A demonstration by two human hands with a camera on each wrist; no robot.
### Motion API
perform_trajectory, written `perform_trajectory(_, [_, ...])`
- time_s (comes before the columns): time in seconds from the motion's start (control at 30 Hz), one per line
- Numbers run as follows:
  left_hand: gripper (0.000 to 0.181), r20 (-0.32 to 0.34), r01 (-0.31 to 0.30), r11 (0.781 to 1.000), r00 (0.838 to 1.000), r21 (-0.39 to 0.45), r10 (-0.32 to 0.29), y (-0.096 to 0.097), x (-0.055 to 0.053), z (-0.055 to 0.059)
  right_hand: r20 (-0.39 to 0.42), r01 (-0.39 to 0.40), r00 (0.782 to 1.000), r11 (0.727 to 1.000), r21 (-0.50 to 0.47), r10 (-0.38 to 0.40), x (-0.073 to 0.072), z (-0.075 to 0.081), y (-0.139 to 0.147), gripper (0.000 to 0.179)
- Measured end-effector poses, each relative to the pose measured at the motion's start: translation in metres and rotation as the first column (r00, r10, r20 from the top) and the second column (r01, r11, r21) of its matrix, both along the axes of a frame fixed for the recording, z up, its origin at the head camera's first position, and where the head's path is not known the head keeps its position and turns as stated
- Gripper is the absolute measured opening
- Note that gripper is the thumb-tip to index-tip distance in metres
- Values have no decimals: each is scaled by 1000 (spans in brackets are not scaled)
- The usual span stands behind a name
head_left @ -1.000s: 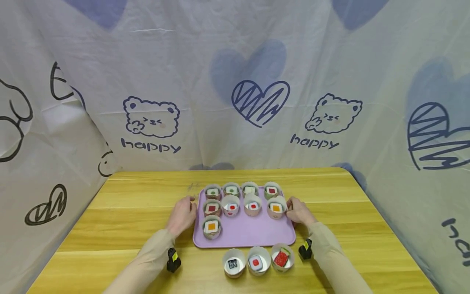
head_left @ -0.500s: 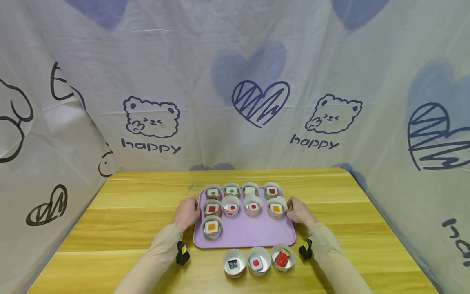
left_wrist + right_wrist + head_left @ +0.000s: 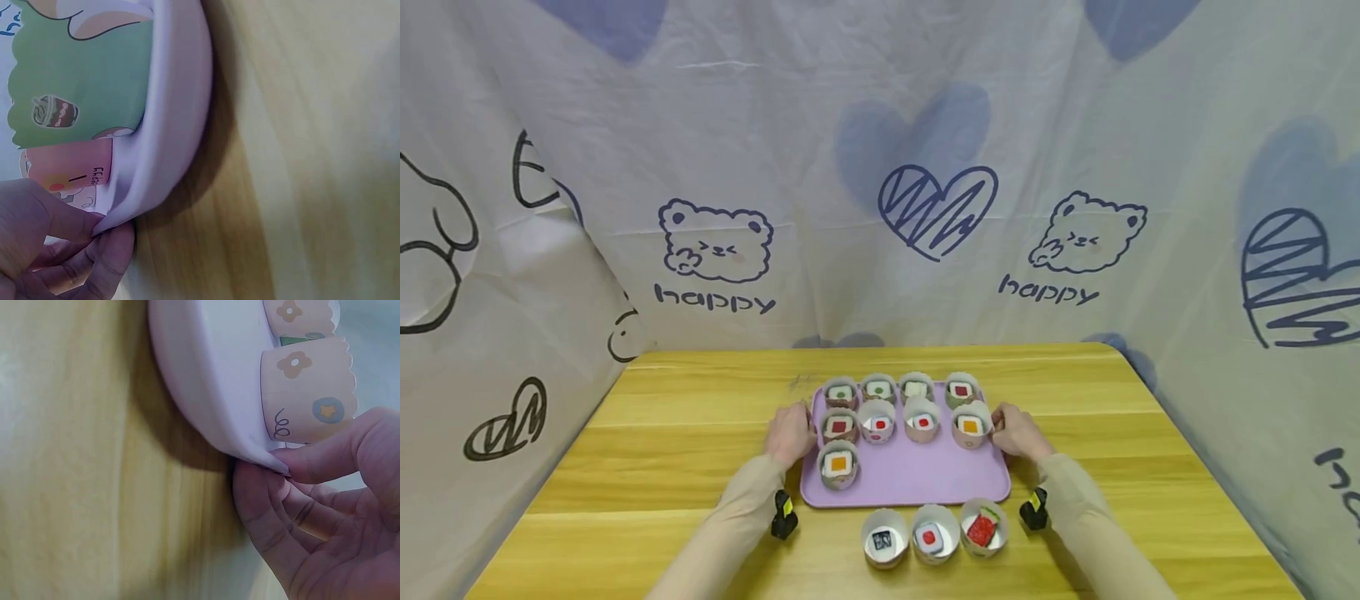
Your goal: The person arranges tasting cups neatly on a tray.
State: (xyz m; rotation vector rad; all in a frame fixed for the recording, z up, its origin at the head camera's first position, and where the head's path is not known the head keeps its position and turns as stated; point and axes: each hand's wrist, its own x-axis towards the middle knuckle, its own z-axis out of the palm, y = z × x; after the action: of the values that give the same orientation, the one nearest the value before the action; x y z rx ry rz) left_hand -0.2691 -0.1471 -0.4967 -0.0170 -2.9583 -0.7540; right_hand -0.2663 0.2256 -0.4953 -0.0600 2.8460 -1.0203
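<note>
A light purple tray [image 3: 917, 475] lies on the wooden table, bearing several paper cups with small square cakes in them. At its left edge my left hand [image 3: 790, 435] pinches the rim; the left wrist view shows thumb above and fingers [image 3: 114, 259] beneath. My right hand [image 3: 1017, 432] grips the opposite rim the same way, thumb over and fingers [image 3: 253, 494] under, close to a pink flowered cup [image 3: 309, 390]. In the left wrist view a green cup [image 3: 81, 81] and a pink cup [image 3: 69, 165] stand inside the rim.
In front of the tray stand three more paper cups: one with a black-topped cake [image 3: 883, 543], one with a red-dotted cake [image 3: 929, 537], one with a red piece [image 3: 982, 530]. A printed curtain [image 3: 820, 250] hangs behind the table [image 3: 685, 417].
My left hand has moved right and in to the tray's left rim and taken hold of it. The right hand stays on its rim. The whole head view has shifted slightly.
</note>
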Motion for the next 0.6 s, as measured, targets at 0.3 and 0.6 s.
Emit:
perform_trajectory(0.3, [7, 5, -10, 1000, 1000, 6, 10, 1, -1, -1, 19, -3, 1000, 999, -38, 4, 3, 6, 7, 19])
perform_trajectory(0.6, [6, -2, -16, 1000, 1000, 12, 16, 1, -1, -1, -53, -9, 999, 999, -51, 6, 10, 22, 12, 22])
